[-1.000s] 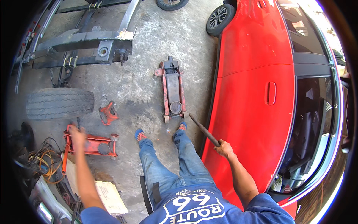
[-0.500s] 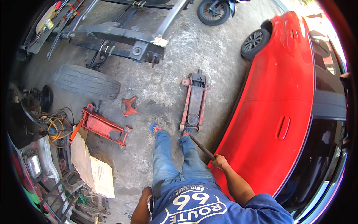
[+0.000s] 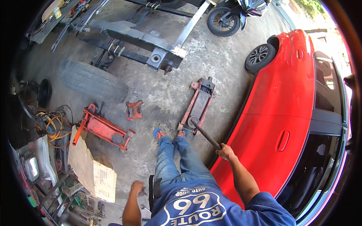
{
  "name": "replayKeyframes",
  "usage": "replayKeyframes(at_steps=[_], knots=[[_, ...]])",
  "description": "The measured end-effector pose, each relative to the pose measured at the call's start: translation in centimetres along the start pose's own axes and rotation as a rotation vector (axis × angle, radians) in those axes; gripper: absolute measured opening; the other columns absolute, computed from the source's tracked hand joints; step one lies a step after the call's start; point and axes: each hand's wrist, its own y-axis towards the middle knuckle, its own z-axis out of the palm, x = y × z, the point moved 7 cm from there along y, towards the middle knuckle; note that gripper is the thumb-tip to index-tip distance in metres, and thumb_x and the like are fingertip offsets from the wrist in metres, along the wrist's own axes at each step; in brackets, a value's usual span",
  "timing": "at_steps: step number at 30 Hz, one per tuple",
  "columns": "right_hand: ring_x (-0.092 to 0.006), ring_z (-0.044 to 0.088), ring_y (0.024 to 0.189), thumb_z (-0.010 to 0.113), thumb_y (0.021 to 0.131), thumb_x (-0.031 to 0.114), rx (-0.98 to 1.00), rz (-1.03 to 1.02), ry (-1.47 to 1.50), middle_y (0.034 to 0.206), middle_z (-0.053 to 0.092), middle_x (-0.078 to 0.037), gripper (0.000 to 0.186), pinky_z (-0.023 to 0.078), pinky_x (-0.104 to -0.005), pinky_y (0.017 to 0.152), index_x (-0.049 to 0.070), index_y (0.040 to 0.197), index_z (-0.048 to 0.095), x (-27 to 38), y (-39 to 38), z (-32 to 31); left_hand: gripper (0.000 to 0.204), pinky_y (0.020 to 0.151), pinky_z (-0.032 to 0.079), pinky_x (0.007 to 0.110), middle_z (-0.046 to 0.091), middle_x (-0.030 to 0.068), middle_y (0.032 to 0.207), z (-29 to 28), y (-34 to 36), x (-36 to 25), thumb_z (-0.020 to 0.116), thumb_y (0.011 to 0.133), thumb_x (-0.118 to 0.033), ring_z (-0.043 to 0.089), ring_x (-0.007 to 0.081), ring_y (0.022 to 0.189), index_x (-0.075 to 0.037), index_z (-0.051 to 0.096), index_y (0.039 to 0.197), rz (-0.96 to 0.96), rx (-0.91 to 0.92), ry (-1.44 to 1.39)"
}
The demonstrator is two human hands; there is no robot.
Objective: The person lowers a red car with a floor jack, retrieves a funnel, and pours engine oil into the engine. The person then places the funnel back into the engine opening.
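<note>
The right hand (image 3: 226, 151) is stretched forward in a closed grip, while the left hand (image 3: 137, 187) hangs loosely curled by the hip.

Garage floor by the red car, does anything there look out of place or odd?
Mostly workshop clutter. A loose tyre lies flat on the concrete, away from any vehicle. A flattened cardboard sheet sprawls beside the second floor jack, and orange cable lies tangled at the left. The right hand grips the handle of the floor jack.

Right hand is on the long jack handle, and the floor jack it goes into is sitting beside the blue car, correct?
Not quite: the car is red, not blue, as the head view shows. The right hand does grip the long jack handle, which runs down into the floor jack beside that car.
</note>
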Motion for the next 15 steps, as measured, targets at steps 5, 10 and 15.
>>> replayKeyframes(at_steps=[5,10,15], knots=[[-0.0410,0.063,0.117,0.070,0.089,0.027,-0.074,-0.044,0.105,0.118,0.067,-0.027,0.046,0.052,-0.0478,0.097,0.002,0.126,0.058,-0.4,-0.5,-2.3,0.043,0.093,0.051,0.050,0.067,0.0292,0.113,-17.3,3.5,-12.3,0.057,0.094,-0.037,0.065,0.0433,0.108,0.002,0.069,0.109,0.183,-0.404,0.379],[-0.0414,0.063,0.115,0.071,0.089,0.027,-0.206,-0.076,0.134,0.117,0.067,-0.026,0.047,0.052,-0.0488,0.095,0.000,0.125,0.058,-2.2,-2.2,-4.6,0.045,0.096,0.049,0.050,0.067,0.0283,0.117,-28.9,4.9,-31.0,0.065,0.092,-0.034,0.064,0.0428,0.111,0.002,0.064,0.118,0.341,-0.596,0.234],[-0.0410,0.064,0.115,0.071,0.089,0.028,-0.125,-0.012,0.136,0.116,0.068,-0.027,0.046,0.052,-0.0478,0.096,0.000,0.124,0.059,-4.3,-0.2,-7.2,0.039,0.084,0.054,0.044,0.072,0.0204,0.098,-27.6,-5.4,-46.6,0.068,0.092,-0.030,0.070,0.0342,0.093,-0.003,0.065,0.121,0.713,-0.734,0.029]])
